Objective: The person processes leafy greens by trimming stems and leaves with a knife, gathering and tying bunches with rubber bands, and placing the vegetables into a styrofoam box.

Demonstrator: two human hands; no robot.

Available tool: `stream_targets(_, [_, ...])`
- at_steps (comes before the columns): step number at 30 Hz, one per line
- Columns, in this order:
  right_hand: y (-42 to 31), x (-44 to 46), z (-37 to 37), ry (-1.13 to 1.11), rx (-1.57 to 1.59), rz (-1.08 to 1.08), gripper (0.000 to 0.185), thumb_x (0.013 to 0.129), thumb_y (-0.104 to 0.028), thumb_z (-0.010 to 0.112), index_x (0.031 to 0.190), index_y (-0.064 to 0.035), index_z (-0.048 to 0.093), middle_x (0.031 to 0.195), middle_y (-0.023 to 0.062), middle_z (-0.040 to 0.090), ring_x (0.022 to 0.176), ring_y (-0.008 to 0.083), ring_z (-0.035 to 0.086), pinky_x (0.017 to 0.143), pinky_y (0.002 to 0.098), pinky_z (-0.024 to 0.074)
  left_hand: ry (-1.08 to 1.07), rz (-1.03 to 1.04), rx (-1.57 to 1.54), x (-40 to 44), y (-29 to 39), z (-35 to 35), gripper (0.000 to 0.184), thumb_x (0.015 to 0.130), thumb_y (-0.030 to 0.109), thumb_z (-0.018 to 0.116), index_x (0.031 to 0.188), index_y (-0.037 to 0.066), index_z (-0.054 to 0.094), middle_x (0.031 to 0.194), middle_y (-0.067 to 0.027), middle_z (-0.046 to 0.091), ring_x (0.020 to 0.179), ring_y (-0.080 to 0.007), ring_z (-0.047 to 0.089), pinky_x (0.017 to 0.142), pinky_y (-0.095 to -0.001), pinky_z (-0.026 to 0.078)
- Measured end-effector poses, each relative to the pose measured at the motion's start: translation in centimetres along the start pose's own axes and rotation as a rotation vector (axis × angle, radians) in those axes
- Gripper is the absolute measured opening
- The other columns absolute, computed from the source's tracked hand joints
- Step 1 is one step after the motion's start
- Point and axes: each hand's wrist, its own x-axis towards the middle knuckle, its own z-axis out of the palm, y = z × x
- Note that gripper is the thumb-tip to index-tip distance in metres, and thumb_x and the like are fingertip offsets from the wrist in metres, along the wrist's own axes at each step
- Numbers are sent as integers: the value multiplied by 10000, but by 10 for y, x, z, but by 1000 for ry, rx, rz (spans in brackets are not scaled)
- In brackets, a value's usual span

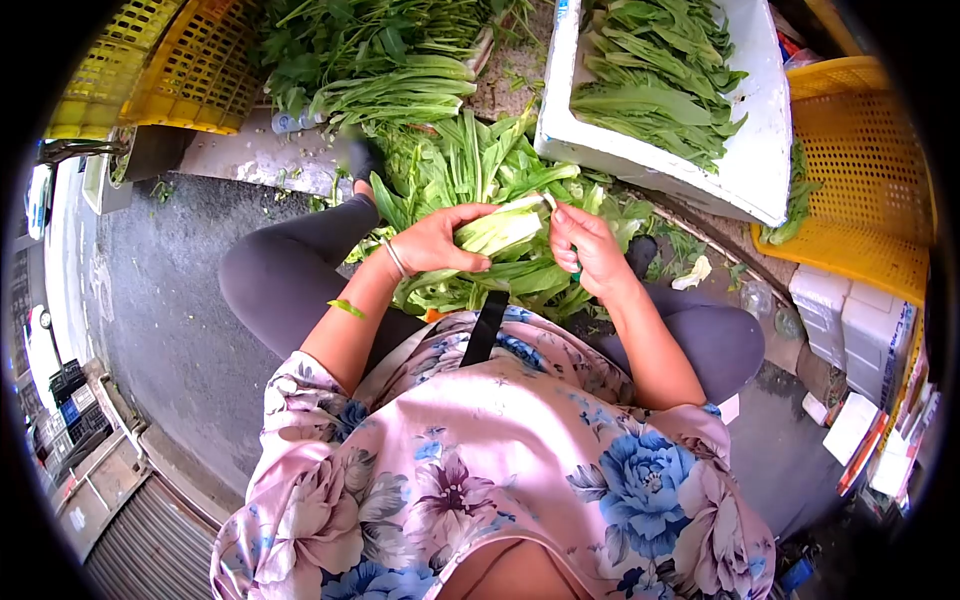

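My left hand (pixel 440 240) is wrapped round a bunch of pale green leafy vegetable (pixel 500 232), its thumb and fingers on either side of the stems. At the cut end of the bunch is my right hand (pixel 588 250), its fingers closed. A small dark green thing shows under those fingers, too hidden to make out. Beneath and behind both hands lies a heap of loose leafy greens (pixel 470 165). A bit of leaf (pixel 346 308) sticks to my left forearm.
A white foam box (pixel 655 172) of long leaves stands at the upper right, beside a yellow crate (pixel 865 150). More greens (pixel 390 50) lie at the top, with yellow baskets (pixel 205 65) at the upper left. White boxes (pixel 850 320) sit at the right.
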Motion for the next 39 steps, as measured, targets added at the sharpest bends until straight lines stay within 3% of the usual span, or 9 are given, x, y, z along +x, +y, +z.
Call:
stream_targets(8, [20,8,-4,289,-336,-48,310,775,-279,673,900,-8,591,679,7,555,492,36,414,399,184,280,288,242,505,24,-8,21,796,552,331,821,1180,4,458,1006,-113,574,917,-179,539,838,-278,427])
stream_targets(11, [20,10,-8,187,-436,-129,312,764,-188,680,971,30,597,699,-9,569,590,46,478,525,194,376,185,2,-45,33,-25,5,468,792,326,643,1130,25,524,967,-26,583,882,-95,509,798,-256,416])
stream_targets(20, [26,14,-18,231,-732,-240,265,754,-20,543,1011,13,597,723,-8,573,616,56,498,581,208,417,303,-49,-205,39,-36,-1,262,861,294,560,912,41,611,813,5,597,760,-67,517,700,-218,429])
stream_targets(24, [25,17,-20,259,-608,-236,254,756,-38,515,989,15,600,722,-1,577,603,64,519,576,209,424,409,-170,271,39,-49,-13,269,836,321,577,889,57,572,798,-14,586,762,-116,541,705,-243,433])
stream_targets(26, [23,16,-19,345,-612,-232,243,763,-37,518,985,12,603,728,-2,579,594,64,527,568,206,429,637,-584,1392,32,-47,-10,355,770,318,629,993,56,540,947,-73,586,884,-215,562,756,-303,443])
stream_targets(27, [21,16,-18,345,-611,-231,243,763,-37,518,985,12,603,728,-2,579,594,64,527,568,206,429,699,-613,1411,28,-47,-12,501,707,292,665,1114,58,492,1129,-133,519,1034,-283,510,846,-358,424])
stream_targets(34, [17,16,-9,298,-583,-283,220,772,-43,536,973,9,611,755,11,601,594,72,541,568,210,444,324,305,510,28,-29,17,666,661,254,741,1237,93,451,1229,-173,469,1131,-263,458,972,-336,340])
stream_targets(37, [20,19,-18,341,-754,-347,210,748,-74,565,936,-9,631,753,51,617,590,118,562,571,245,453,246,-59,324,27,-21,17,457,687,187,710,1108,91,559,1097,-98,564,1031,-214,533,902,-345,384])
stream_targets(39, [13,14,-14,570,-1145,-463,226,712,-141,600,906,-40,653,748,127,608,597,199,582,588,292,460,389,58,599,20,-7,21,374,668,139,700,1022,86,591,974,-61,588,910,-229,565,811,-343,423])
